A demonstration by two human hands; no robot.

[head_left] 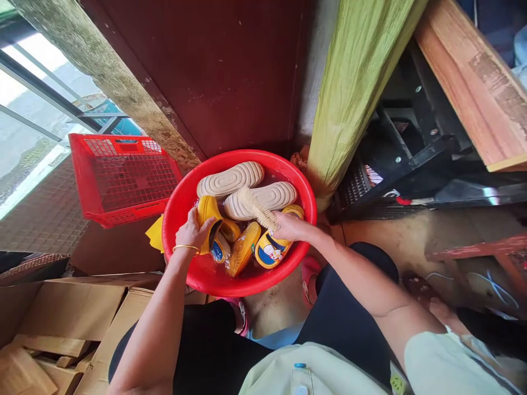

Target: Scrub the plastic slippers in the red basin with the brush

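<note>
My left hand (192, 231) is closed around a yellow clog (208, 211) at the left side of a red basin (247, 288). A scrub brush (257, 208) with pale bristles is gripped in my right hand (287, 226), over the basin's right half. Beneath the brush head lies a cream shoe (284, 195), sole up, beside another cream shoe (230, 178), also sole up. Between my hands rests an orange-yellow slipper (244, 249) on its side. Close below my right hand sits a yellow slipper (269, 252) with a cartoon picture. Water stands in the basin.
A red plastic crate (123, 175) stands left of the basin, with cardboard boxes (78, 307) nearer me. Behind the basin are a dark red panel (230, 77) and a green curtain (354, 82). A wooden bench (477, 88) is at the upper right. Another person's foot (428, 299) shows at right.
</note>
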